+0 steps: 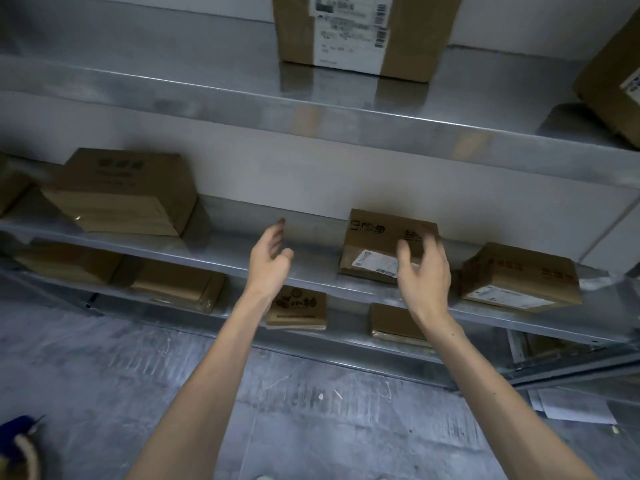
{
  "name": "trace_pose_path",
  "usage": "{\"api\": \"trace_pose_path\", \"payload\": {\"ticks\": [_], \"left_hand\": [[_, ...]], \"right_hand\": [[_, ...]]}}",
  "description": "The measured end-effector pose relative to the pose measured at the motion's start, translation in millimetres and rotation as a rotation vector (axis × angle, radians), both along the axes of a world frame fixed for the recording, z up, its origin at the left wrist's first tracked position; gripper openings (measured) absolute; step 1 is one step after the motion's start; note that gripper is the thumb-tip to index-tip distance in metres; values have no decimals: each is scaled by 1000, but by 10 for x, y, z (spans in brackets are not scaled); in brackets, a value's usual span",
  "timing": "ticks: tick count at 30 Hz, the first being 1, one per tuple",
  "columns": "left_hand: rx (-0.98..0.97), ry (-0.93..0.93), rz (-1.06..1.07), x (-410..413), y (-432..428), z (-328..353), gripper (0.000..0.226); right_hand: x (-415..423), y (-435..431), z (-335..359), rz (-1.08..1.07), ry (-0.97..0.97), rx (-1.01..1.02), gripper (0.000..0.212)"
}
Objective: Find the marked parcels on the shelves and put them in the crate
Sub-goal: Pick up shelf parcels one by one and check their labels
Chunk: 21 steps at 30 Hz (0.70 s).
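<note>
On the middle shelf (242, 251), far left, a large box (121, 192) sits untouched. Just right of centre the left hand (268, 261) hangs over the bare shelf, fingers loosely spread and holding nothing. Further right, the right hand (424, 268) is wide open, fingers curled toward the parcel (377, 237) with dark handwritten characters on its top and a white label on its near face. The fingertips overlap the parcel's right side, but whether they touch it cannot be told. Another box (519, 277) lies just right of that, near the shelf's front edge.

The step in hand looks like the reach for a marked parcel, with the grasp not yet closed. The next move calls for the right hand to close on the parcel's right end while the left comes across to its left end, then a lift clear of the shelf lip. The crate is not in view, so where the carry must go cannot be judged.
</note>
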State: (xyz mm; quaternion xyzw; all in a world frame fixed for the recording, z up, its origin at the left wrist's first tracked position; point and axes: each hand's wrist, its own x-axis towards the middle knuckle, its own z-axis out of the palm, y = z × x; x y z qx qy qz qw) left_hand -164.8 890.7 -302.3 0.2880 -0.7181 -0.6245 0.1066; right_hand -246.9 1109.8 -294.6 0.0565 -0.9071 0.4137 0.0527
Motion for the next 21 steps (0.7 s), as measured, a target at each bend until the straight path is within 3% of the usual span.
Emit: {"api": "trace_pose_path", "payload": {"ticks": [8, 21], "left_hand": [[-26, 99, 148, 864, -1234, 535, 57], [-88, 126, 399, 1878, -2722, 556, 55]], "right_hand": [[519, -1345, 336, 119, 26, -198, 43], [1024, -2996, 269, 325, -98, -243, 53]]}}
